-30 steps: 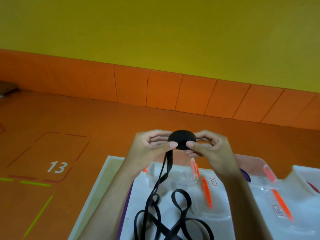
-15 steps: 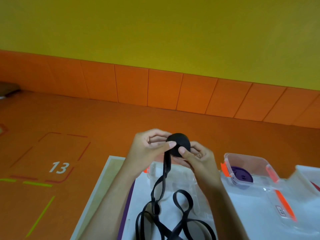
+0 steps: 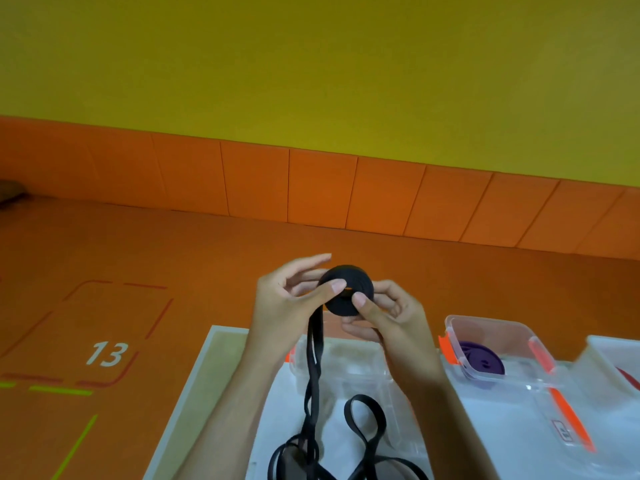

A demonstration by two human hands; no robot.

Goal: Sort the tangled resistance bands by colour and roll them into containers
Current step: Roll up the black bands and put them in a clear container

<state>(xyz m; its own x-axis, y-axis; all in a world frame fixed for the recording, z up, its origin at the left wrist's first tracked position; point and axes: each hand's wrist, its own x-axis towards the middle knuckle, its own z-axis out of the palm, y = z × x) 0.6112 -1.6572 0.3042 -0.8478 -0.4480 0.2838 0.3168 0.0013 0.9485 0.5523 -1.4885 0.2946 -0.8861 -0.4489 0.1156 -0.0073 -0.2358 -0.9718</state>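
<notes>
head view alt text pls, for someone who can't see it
A left hand and a right hand pinch a partly rolled black resistance band above a white table, with the loose end hanging down into tangled loops. To the right, a clear container holds a rolled purple band.

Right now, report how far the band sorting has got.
Done: a rolled purple band sits in a clear plastic container with orange clips. In hand: the left hand and right hand grip a black band roll. Left: its long tail lies looped on the white tabletop.
</notes>
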